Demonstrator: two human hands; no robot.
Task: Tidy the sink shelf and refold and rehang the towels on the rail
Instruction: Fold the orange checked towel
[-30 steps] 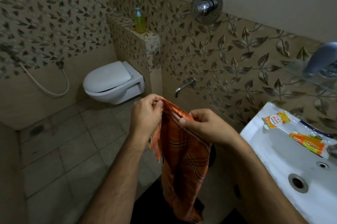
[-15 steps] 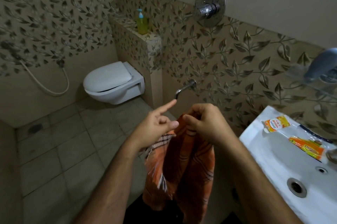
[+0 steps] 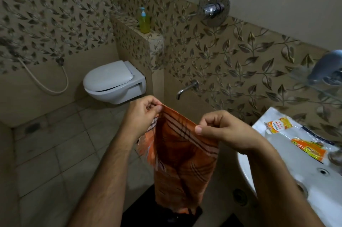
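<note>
A hose (image 3: 46,82) loops along the left wall, ending at a valve on the leaf-patterned tiles. To its right a white toilet (image 3: 112,82) hangs from the wall, lid down, beside a tiled ledge bearing a green soap bottle (image 3: 144,21).

In the middle, the left hand (image 3: 143,112) pinches one top corner of an orange striped towel (image 3: 181,162) between thumb and curled fingers. The towel hangs down from its top edge, which runs slanting between the two hands, well above the floor and just left of the sink. The right hand (image 3: 220,130) pinches the other corner, thumb toward the camera.

Behind the hands a spout (image 3: 187,89) juts from the wall, with a chrome mixer (image 3: 213,7) higher up.

At the right, the white sink (image 3: 314,195) carries a yellow packet (image 3: 279,125) and an orange tube (image 3: 309,149) on its back rim. A glass shelf (image 3: 314,86) above holds a grey object, too blurred to identify.
</note>
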